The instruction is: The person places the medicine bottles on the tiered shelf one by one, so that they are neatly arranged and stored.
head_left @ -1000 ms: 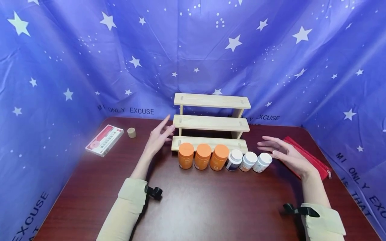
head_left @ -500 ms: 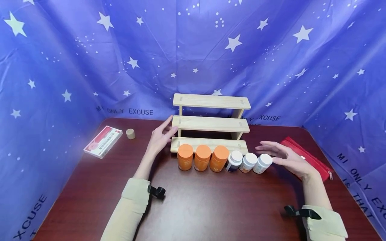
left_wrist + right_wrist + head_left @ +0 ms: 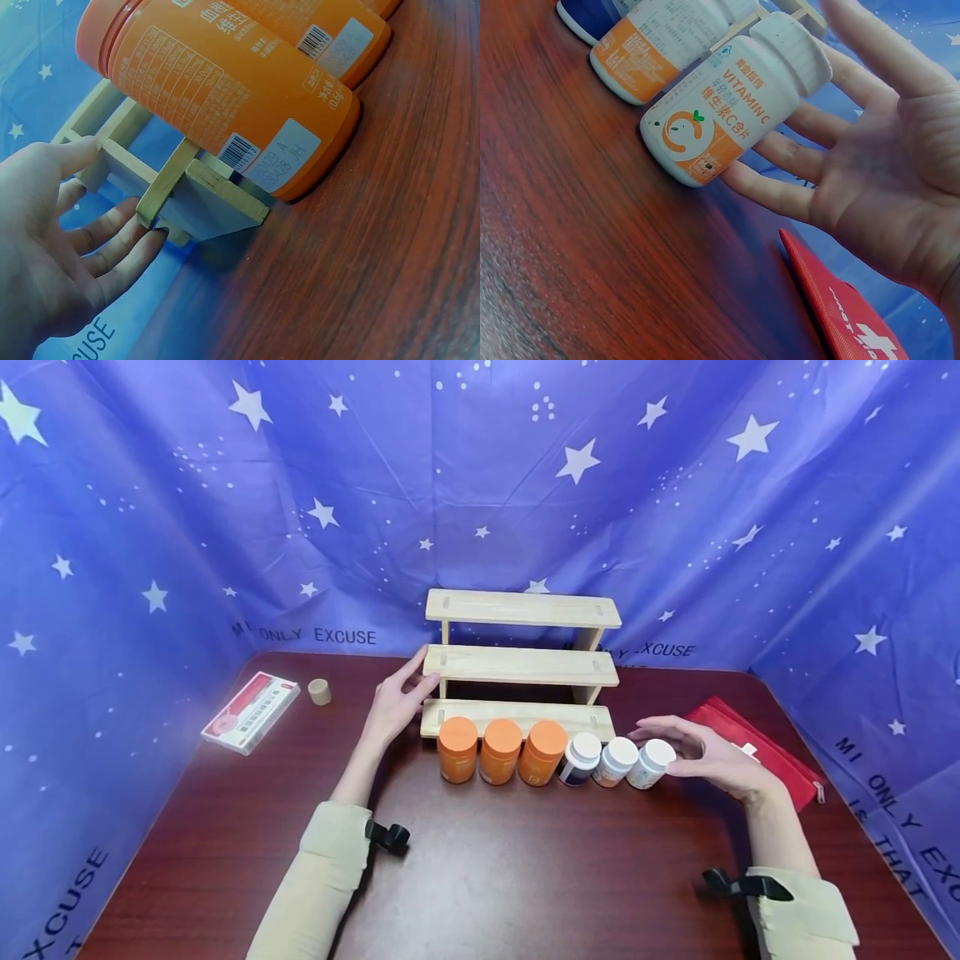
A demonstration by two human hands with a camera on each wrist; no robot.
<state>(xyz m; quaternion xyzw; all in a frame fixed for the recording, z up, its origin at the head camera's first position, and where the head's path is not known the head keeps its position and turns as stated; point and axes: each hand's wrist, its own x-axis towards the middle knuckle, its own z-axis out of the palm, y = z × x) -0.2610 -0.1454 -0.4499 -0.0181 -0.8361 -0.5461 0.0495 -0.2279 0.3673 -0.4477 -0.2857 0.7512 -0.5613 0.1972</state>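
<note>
Blue star-printed curtain (image 3: 517, 468) surrounding a dark reddish-brown bench (image 3: 480, 877), with a three-tier wooden shelf (image 3: 521, 666) near its back edge. Three orange bottles (image 3: 498, 760) and three white-capped bottles (image 3: 577, 768) stand upright on the bench in one row before the lowest board; whether any touches that board cannot be told. Far left: a red-and-white carton (image 3: 251, 712) and, just beside it, a small pale cylinder (image 3: 319, 692). Far right: a red pouch (image 3: 787, 768), partly behind the right arm.

The left hand (image 3: 397, 703), fingers spread and slightly bent, lies at the left end of the middle board, thumb and forefinger near its corners; no firm grip is evident. The right hand (image 3: 716, 760) forms a wide, loose curve about the outer side of the endmost vitamin C bottle (image 3: 712, 112), fingers extended behind it, without a closed hold.

The step in hand appears to be preparatory: one hand steadying the shelf, the other placed at the end of the row. Taking up the end bottle would call for bringing the right thumb and fingers together without tipping its close neighbour, the left hand meanwhile bracing the shelf.
</note>
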